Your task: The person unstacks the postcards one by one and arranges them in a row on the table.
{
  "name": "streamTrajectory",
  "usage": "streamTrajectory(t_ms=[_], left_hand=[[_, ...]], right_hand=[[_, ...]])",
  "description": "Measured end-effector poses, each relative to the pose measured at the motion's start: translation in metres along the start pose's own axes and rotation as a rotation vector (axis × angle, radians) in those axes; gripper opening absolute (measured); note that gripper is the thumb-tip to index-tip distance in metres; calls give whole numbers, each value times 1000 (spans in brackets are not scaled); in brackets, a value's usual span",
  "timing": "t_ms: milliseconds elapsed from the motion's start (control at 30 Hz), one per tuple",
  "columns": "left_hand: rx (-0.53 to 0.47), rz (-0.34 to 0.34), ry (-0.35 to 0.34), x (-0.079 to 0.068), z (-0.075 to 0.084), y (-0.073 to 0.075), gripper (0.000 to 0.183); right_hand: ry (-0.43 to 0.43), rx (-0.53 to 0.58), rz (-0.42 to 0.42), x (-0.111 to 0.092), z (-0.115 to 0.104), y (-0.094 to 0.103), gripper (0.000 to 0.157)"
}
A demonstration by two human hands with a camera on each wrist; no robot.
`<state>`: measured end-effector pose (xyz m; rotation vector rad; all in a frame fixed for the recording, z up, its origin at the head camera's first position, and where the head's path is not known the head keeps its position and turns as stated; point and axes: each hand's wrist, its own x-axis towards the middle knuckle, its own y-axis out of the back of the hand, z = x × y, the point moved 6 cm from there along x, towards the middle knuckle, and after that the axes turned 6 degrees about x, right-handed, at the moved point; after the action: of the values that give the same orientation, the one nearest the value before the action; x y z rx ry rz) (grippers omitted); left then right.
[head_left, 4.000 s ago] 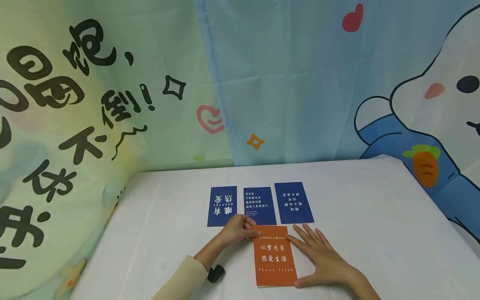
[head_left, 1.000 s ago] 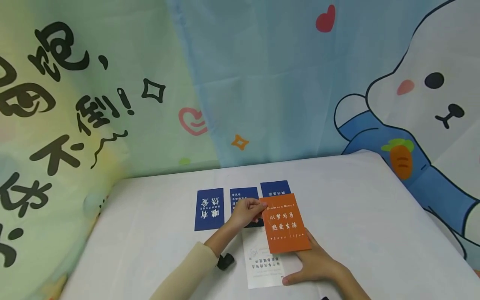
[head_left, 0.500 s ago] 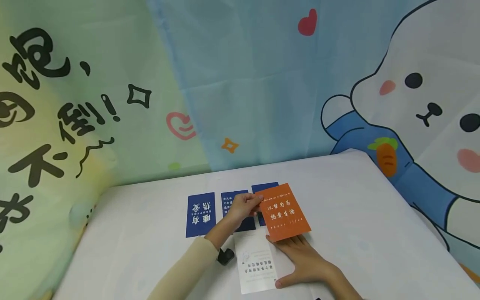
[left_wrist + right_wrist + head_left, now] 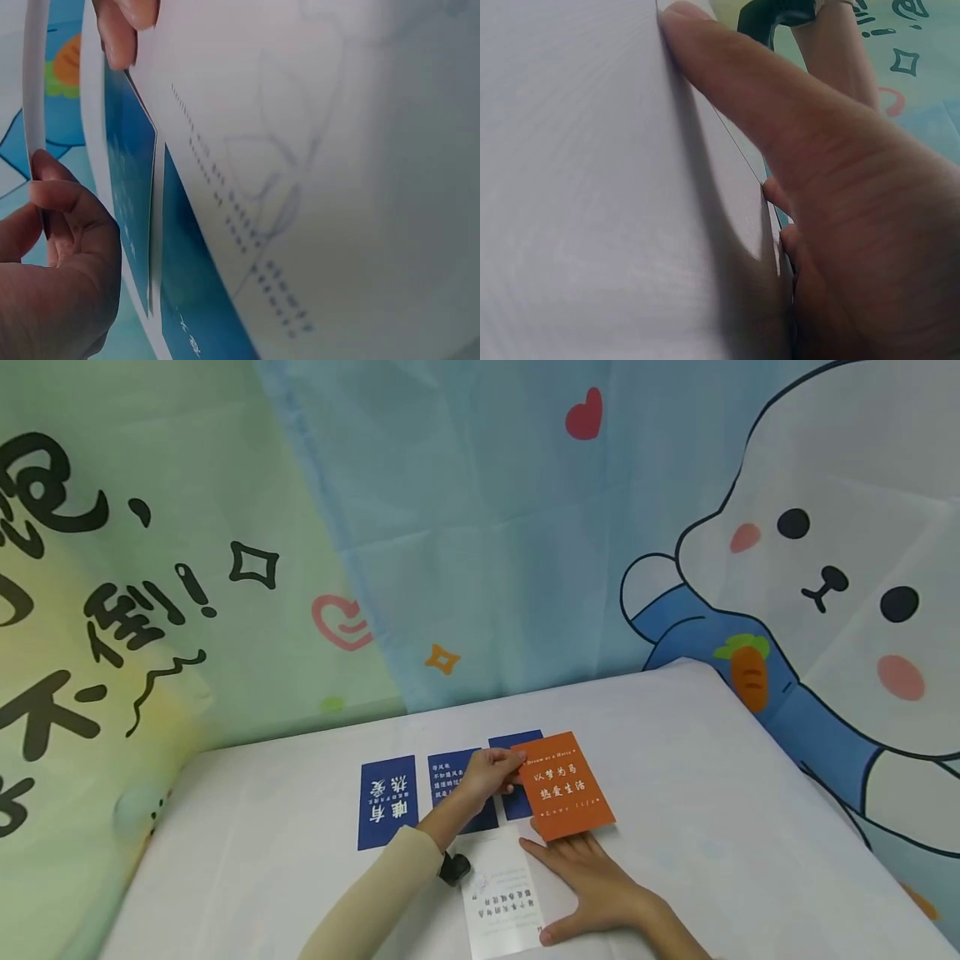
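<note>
In the head view my left hand [image 4: 483,778] pinches an orange card [image 4: 564,787] with white lettering by its upper left corner, raised and tilted above the table. My right hand [image 4: 603,893] lies with fingers spread beside a white printed card [image 4: 501,893]; its thumb touches that card's lower right corner, and some fingertips are hidden beneath the orange card. Farther back lie three blue cards: a left one [image 4: 387,802], a middle one [image 4: 442,777] partly behind my left hand, and a right one [image 4: 517,806] partly covered by the orange card.
A white cloth covers the table [image 4: 720,827]. Behind it hangs a printed curtain [image 4: 480,527] in green and blue. A small black device [image 4: 453,868] sits at my left wrist, overlapping the white card in view.
The orange card was lying over the white card; my left hand has lifted it up and back to the right, uncovering the white card. The head view has turned to the right.
</note>
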<state>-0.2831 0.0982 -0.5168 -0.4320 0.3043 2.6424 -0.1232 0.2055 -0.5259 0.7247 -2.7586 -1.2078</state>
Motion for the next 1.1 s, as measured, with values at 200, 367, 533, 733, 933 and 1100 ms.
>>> streamTrajectory(t_ms=[200, 367, 533, 733, 933, 1100], left_hand=[[34, -8, -19, 7, 0, -1, 31], [62, -11, -26, 15, 1, -4, 30], [64, -7, -26, 19, 4, -9, 30], [68, -6, -14, 21, 8, -15, 30], [67, 7, -3, 25, 12, -22, 27], [84, 17, 1, 27, 13, -28, 28]], right_hand=[[15, 4, 13, -1, -4, 1, 109], [24, 0, 17, -1, -3, 0, 109], [21, -5, 18, -1, -1, 0, 108], [24, -18, 18, -1, -2, 0, 109], [25, 2, 7, -3, -4, 2, 108], [40, 8, -2, -4, -6, 4, 107]])
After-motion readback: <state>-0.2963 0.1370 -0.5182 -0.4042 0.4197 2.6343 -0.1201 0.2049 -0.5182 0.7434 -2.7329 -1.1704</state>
